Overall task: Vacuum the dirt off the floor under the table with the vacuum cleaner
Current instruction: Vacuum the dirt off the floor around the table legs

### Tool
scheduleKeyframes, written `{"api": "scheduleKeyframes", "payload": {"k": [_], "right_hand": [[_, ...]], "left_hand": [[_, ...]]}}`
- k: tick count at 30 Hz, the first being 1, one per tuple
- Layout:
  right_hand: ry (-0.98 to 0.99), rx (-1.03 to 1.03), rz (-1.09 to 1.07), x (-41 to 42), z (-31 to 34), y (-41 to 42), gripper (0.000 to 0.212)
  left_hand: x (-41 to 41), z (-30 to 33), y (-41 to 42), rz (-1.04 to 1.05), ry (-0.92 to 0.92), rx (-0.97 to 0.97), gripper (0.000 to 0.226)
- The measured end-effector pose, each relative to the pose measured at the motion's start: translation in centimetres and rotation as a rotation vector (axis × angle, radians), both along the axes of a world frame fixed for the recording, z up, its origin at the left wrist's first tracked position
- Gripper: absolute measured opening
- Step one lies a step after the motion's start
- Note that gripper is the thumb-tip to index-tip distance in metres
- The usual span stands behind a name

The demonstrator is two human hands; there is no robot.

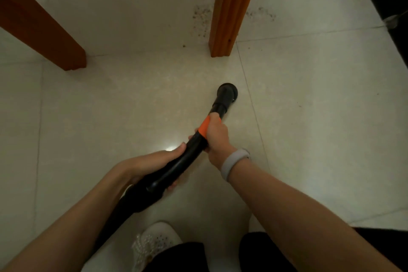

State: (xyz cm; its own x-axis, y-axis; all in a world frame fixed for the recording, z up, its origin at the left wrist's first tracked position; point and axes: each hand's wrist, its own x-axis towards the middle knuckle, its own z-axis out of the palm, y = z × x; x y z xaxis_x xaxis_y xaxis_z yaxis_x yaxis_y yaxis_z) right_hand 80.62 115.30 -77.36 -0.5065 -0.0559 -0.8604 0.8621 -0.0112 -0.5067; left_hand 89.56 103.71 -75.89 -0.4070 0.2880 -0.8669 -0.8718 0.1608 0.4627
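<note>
The glossy cream tiled floor [110, 106] fills most of the head view, and two orange-brown wooden table legs [231, 11] stand on it at the far side, so the space to be cleaned lies beyond and between them. Scattered dark specks of dirt [202, 17] lie on the tiles just beside the right-hand leg, on both sides of it, well ahead of the tool. The black plastic vacuum cleaner wand [176, 170] with an orange collar [204, 127] looks rigid and fairly light, a smooth tube that could twist in a loose grip, so taking it at two spaced places along the shaft seems the sound way to steer it. Its long axis runs from near the person's body at lower left up and to the right, pointing forward toward the right-hand leg. The left hand [150, 164] cups the thicker rear part from below, fingers wrapped round it, while the right hand [215, 137], with a grey band on its wrist, has its fingers clamped round the shaft at the collar. The round black nozzle [227, 91] at the front end sits on or just above the tile, short of the dirt; I cannot tell whether it touches.
</note>
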Motion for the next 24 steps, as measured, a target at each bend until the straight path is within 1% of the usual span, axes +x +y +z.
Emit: {"api": "scheduleKeyframes", "payload": {"k": [4,7,9,11,12,13,15,18,21,23,24], "right_hand": [[-0.054,0.027,-0.117,3.9,-0.3,2.1,0.021],[-0.083,0.043,-0.138,5.7,-0.3,1.6,0.024],[-0.045,0.062,-0.052,5.7,-0.8,-0.4,0.028],[0.014,0.067,0.056,4.9,-0.9,-2.9,0.03],[0.035,0.052,0.104,4.2,-0.8,-4.2,0.03],[0.046,0.028,0.137,3.6,-0.6,-5.1,0.03],[0.035,-0.01,0.153,2.7,-0.3,-5.9,0.029],[0.01,0.038,0.062,3.3,-0.4,-4.4,0.028],[-0.08,0.059,-0.064,5.9,-0.8,-1.7,0.029],[-0.155,0.016,-0.123,8.1,-0.7,-1.0,0.028],[-0.161,0.003,-0.129,9.0,-0.8,-1.3,0.028]], "left_hand": [[1.4,0.6,0.8,-0.117,-0.068,0.054,0.059],[2.8,0.6,-0.2,-0.16,-0.103,0.054,0.061],[3.8,0.2,-1.5,-0.104,-0.096,0.005,0.071],[4.4,-0.2,-2.5,0.01,-0.043,-0.095,0.085],[4.5,-0.6,-2.9,0.064,-0.009,-0.146,0.088],[4.5,-0.8,-3.1,0.101,0.018,-0.182,0.087],[4.0,-0.8,-3.3,0.132,0.042,-0.193,0.08],[3.2,-0.2,-2.9,0.039,0.003,-0.141,0.078],[4.2,0.0,-2.5,-0.121,-0.084,-0.019,0.076],[5.7,-0.3,-3.1,-0.195,-0.119,0.063,0.089],[6.3,-0.5,-3.7,-0.212,-0.127,0.08,0.097]]}}
